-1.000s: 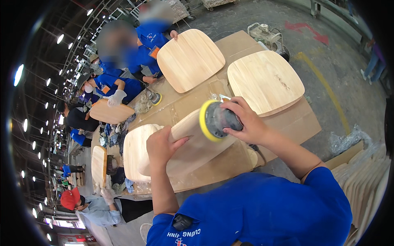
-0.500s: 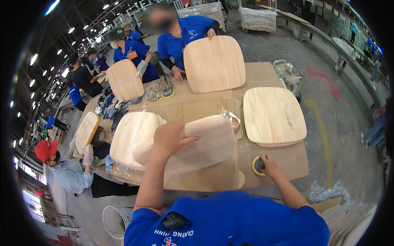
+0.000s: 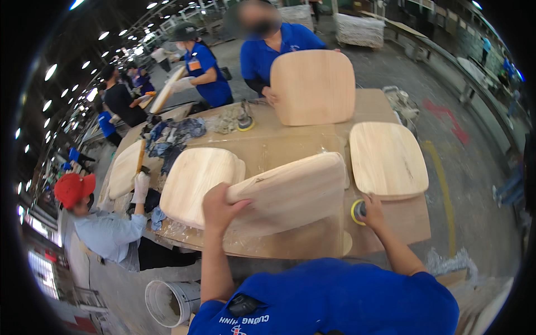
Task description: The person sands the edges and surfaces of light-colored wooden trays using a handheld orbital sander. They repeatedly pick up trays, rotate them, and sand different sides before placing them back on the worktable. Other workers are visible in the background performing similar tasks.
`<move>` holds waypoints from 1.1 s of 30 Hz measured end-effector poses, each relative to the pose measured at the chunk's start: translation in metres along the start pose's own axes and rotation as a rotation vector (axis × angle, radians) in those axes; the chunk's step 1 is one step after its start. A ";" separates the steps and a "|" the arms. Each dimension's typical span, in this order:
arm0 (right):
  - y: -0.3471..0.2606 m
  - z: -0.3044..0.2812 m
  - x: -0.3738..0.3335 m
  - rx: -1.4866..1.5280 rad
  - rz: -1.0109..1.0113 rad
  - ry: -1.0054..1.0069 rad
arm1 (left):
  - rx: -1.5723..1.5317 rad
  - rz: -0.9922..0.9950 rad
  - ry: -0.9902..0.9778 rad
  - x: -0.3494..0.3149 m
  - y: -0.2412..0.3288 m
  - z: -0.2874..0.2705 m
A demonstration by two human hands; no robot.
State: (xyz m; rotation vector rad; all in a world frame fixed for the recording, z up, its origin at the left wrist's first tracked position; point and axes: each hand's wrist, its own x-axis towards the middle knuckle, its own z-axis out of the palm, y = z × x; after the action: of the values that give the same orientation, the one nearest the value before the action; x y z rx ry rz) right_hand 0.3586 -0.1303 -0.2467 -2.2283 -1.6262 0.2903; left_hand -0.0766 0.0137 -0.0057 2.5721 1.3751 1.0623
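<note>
While the left hand (image 3: 219,206) grips it by its upper left corner, thumb on the near face and fingers behind the rim, a pale, round-cornered wooden panel (image 3: 293,195) tilts up over the near middle of a long brown cardboard-covered table (image 3: 385,234). To its right, the right hand (image 3: 373,211) has its fingers curled about a round dark sander with a yellow pad (image 3: 355,213), at the tabletop. Just beyond that hand lies a stack of pale wooden panels (image 3: 388,159); another pale stack (image 3: 195,184) sits left of the held panel, partly behind the left forearm. Across the table, a co-worker in a blue shirt (image 3: 254,64) steadies an upright pale wooden panel (image 3: 312,86). Near that panel stands a second yellow-padded sander (image 3: 245,121), beside crumpled blue-grey rags (image 3: 173,137). At the left end, a co-worker in a red cap (image 3: 75,187) handles a pale panel with an orange-brown edge (image 3: 125,170). Lower left, a white bucket (image 3: 162,307) stands on the floor.
</note>
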 end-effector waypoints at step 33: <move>-0.140 -0.094 0.020 1.539 0.250 -0.584 | -0.784 -0.511 -0.043 -0.169 0.063 0.056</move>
State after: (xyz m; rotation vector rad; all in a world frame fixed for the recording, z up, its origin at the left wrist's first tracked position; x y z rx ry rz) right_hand 0.2775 -0.0898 -0.1030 -1.0729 -0.6697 1.6633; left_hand -0.0614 -0.1351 -0.1207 1.5775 1.1753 1.1288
